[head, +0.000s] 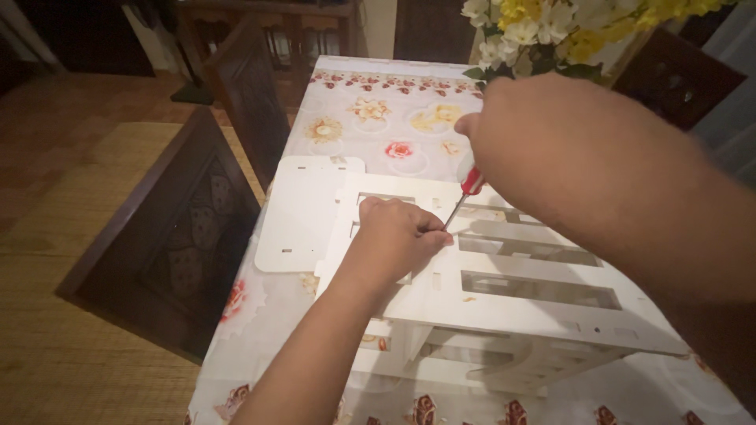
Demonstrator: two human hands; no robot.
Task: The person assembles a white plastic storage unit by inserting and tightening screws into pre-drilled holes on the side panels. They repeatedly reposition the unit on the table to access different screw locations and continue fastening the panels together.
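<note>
My right hand (543,149) is wrapped around the red handle of a screwdriver (465,193), its thin shaft slanting down toward my left hand (398,236). That hand presses on the white slatted rack (520,291), fingertips pinched together right at the screwdriver's tip; I think they hold a small screw, though it is too small to make out. The rack is flat white board with long rectangular slots and small notches, its top panel resting on side pieces. It sits on the floral tablecloth (378,118), just beside a loose white panel (303,212).
</note>
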